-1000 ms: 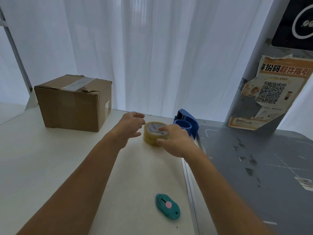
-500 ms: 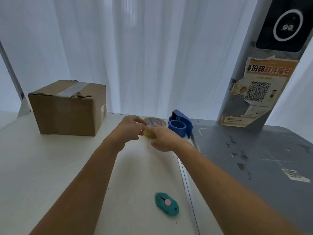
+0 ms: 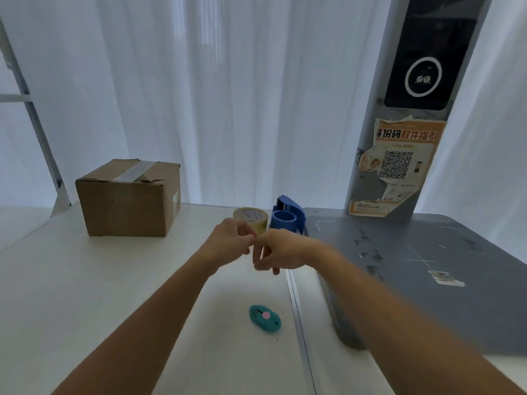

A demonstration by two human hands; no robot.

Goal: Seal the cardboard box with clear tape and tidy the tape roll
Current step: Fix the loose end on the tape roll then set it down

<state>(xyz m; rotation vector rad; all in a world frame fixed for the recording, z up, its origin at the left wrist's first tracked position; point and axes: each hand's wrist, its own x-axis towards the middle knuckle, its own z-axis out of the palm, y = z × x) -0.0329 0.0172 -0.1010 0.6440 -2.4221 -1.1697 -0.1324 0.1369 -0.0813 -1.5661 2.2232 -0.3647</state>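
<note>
Both hands came off the tape roll on the bench, left hand and right hand pinched together, contents unclear; loose tape end could restick; cardboard box sat left.

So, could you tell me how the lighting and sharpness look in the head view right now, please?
In the head view, the bright curtain backlights the scene, leaving the cardboard box front dim; the left hand and right hand are slightly soft, the near forearms more blurred; wide-angle distortion bends the edges; the QR poster stays legible.
</note>
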